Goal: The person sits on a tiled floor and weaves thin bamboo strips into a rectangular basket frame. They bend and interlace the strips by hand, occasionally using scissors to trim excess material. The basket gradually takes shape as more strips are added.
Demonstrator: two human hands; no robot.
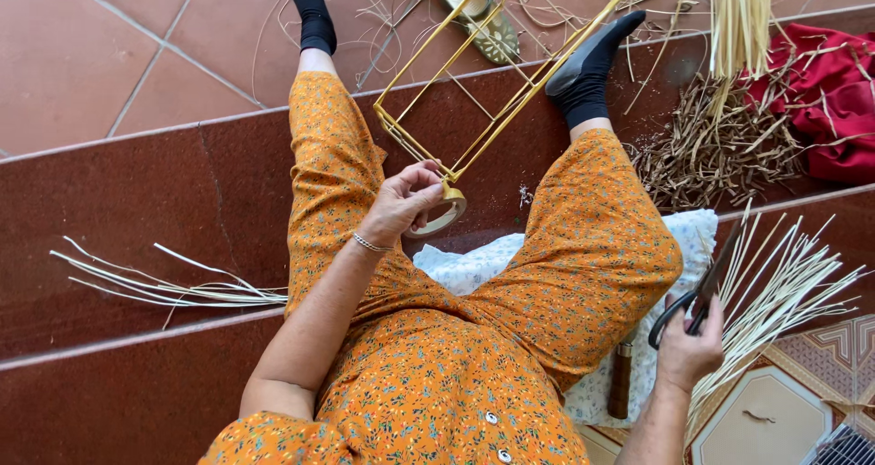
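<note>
Golden wire forms one box-shaped frame (474, 82) lying across the red stone step (137, 210), propped between the person's two black-socked feet. At the frame's near corner the left hand (401, 201) closes its fingers around one roll of tape (445, 211), pressing it against the wire. Well to the right of the frame, the right hand (688, 346) grips one pair of black-handled scissors (702, 292), blades pointing up over a fan of pale reed strips (784, 292). A second bundle of pale strips (173, 287) lies left of the frame, beyond the orange floral dress. One wooden-handled tool (621, 378) rests on the white cloth (474, 264) below the frame. Right of the frame sits a heap of dark trimmings (711, 146) beside a red cloth (834, 100).
</note>
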